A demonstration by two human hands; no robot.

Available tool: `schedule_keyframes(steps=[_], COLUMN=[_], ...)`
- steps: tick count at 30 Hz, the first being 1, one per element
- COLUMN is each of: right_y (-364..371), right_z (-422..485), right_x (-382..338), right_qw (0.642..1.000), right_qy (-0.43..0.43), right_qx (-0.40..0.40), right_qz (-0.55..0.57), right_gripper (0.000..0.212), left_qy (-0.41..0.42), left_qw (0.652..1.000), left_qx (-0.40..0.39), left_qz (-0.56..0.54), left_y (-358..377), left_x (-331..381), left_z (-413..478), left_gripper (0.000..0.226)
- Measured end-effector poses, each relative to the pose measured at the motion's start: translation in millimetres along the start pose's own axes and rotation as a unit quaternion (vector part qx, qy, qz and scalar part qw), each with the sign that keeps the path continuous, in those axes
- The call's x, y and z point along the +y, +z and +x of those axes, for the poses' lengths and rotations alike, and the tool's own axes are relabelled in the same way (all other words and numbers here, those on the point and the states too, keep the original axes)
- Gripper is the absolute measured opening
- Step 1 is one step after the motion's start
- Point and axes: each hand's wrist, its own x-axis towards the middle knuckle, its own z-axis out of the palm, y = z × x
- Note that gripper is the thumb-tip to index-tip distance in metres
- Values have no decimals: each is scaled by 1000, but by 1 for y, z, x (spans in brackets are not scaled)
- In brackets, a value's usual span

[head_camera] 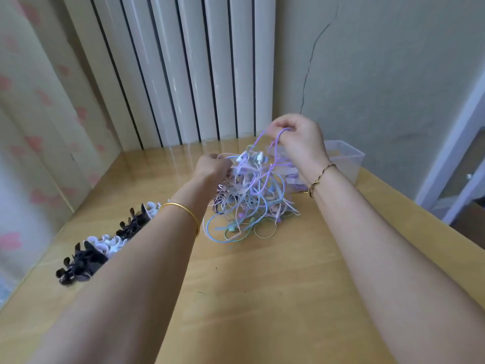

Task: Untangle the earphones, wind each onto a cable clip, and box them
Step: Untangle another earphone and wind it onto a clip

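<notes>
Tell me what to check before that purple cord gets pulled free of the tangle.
1. Right hand pinches the purple cord: ok.
2. Left hand grips the tangle to steady it: ok.
3. Purple cord runs free of knots lower down: cannot tell.
4. Cable clips lined up at the left, likely within reach: ok.
5. Clear box stands behind the right wrist, lid off: ok.

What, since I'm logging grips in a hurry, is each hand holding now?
Left hand: fingers curled, gripping strands of the earphone tangle.
Right hand: pinching a purple earphone cable, lifted above the tangle.
</notes>
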Motion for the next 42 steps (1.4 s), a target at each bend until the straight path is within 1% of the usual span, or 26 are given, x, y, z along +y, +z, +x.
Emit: schedule_keyframes(steps=[2, 4, 6, 7, 9, 11, 13, 14, 16, 19, 21, 23, 27, 29, 31, 32, 33, 34, 35, 36, 37, 38, 39, 40, 41, 42], right_y=[4, 6, 8, 9, 11, 11, 9, 7, 4, 1, 2, 2, -5, -8, -11, -13, -14, -15, -15, -14, -12, -9, -7, -4, -2, -1], right_z=[-2, -2, -2, -3, -4, -5, -5, -6, -8, -12, -15, -16, -11, -8, -6, -5, -4, -4, -5, -6, -8, -11, -13, -14, -15, -15], right_x=[6, 11, 13, 13, 11, 8, 8, 8, 11, 15, 18, 23, 28, 26, 23, 23, 22, 22, 21, 20, 19, 18, 18, 18, 19, 20], right_qw=[999, 999, 999, 999, 998, 996, 996, 996, 994, 979, 973, 981, 993, 995, 997, 998, 999, 999, 999, 999, 998, 997, 997, 995, 993, 991], right_qy=[9, 19, 24, 23, 19, 17, 16, 20, 44, 105, 125, 125, 91, 77, 65, 57, 45, 32, 19, 6, -6, -18, -23, -22, -16, -10], right_qx=[-37, -26, -29, -36, -48, -50, -42, -36, -26, -33, -42, -46, -75, -64, -30, -13, -1, 7, 12, 13, 10, 2, -10, -25, -42, -57], right_qz=[-22, -18, 5, 13, 39, 69, 77, 76, 93, 174, 188, 143, 32, -1, 2, 10, 19, 29, 40, 51, 60, 69, 79, 92, 107, 116], right_gripper=[20, 22, 22, 22, 21, 22, 23, 23, 22, 20, 20, 21, 25, 29, 32, 33, 33, 33, 32, 31, 29, 28, 27, 27, 27, 26], left_qy=[-1, 13, 102, 151, 204, 216, 226, 229, 237, 235, 219, 227, 256, 287, 316, 337, 363, 391, 426, 458, 473, 470, 449, 411, 347, 272], left_qw=[999, 999, 994, 986, 962, 942, 934, 936, 946, 955, 963, 963, 958, 952, 944, 933, 912, 878, 831, 780, 739, 718, 724, 769, 849, 927], left_qx=[-35, -40, -32, -59, -150, -193, -177, -166, -145, -106, -111, -105, -59, -36, 9, 32, 54, 71, 85, 86, 73, 48, 16, -19, -47, -70], left_qz=[-19, -29, -2, 34, 102, 171, 214, 207, 167, 143, 110, 101, 114, 98, 95, 121, 182, 267, 348, 417, 474, 512, 524, 489, 396, 249], left_y=[-3, -5, -9, -9, -6, -3, -2, -3, -5, -6, -4, -2, -3, -2, -2, -3, -5, -7, -9, -10, -11, -9, -6, -4, -2, -1], left_x=[6, 14, 19, 22, 22, 16, 10, 7, 2, -1, -2, -4, -9, -9, -9, -10, -13, -17, -22, -28, -31, -32, -34, -32, -24, -15], left_z=[-2, -3, -7, -12, -22, -25, -22, -21, -19, -17, -19, -21, -15, -15, -18, -18, -19, -19, -19, -18, -18, -19, -20, -22, -29, -35], left_gripper=[14, 35, 46, 48, 47, 32, 17, 16, 15, 19, 19, 17, 10, 10, 15, 19, 21, 22, 21, 19, 17, 19, 22, 23, 20, 17])
